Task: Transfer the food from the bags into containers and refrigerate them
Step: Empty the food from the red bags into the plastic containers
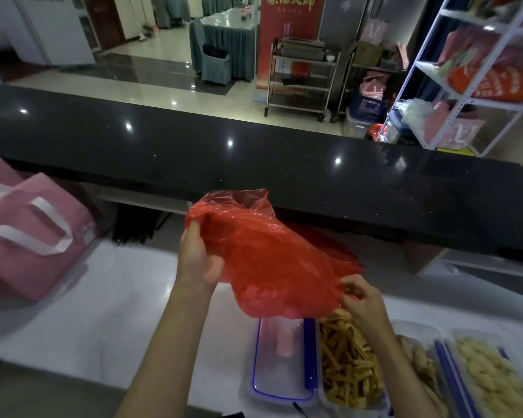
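Both hands (198,260) w/ unlabelled red bag (272,260)

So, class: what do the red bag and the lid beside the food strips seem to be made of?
Red bag: thin translucent plastic film, seemingly; it crinkles and shines. Lid: probably clear rigid plastic with blue edging; the white table shows through it.

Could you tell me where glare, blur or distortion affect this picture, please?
Head view: ceiling lights glare as white spots on the black counter; its edge bows from wide-angle distortion; the pink bags at left and the right-hand containers are smeared; the red bag and both hands, left and right, stay fairly sharp.
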